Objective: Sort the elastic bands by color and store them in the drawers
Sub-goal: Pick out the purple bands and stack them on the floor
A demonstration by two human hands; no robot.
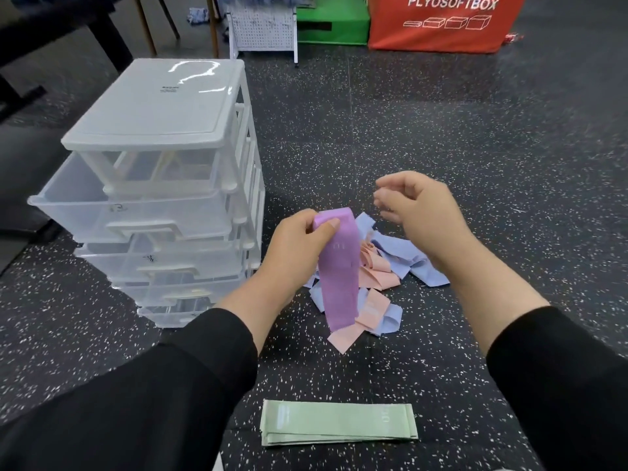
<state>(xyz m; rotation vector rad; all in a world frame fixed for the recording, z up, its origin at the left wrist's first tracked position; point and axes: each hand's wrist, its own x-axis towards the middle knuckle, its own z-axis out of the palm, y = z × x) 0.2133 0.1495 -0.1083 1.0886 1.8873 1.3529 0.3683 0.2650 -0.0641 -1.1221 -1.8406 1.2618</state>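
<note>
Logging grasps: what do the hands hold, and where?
Left hand pinches the purple band at its top end; right hand holds nothing.

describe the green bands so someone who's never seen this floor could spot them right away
Start at the white drawer unit on the dark speckled floor, then look nearest the person, between their sleeves. The green bands lie there in a flat, neat stack, apart from the jumbled blue and pink pile.

One purple band (339,266), one drawer unit (159,185), two hands, left (299,243) and right (421,212)
</note>
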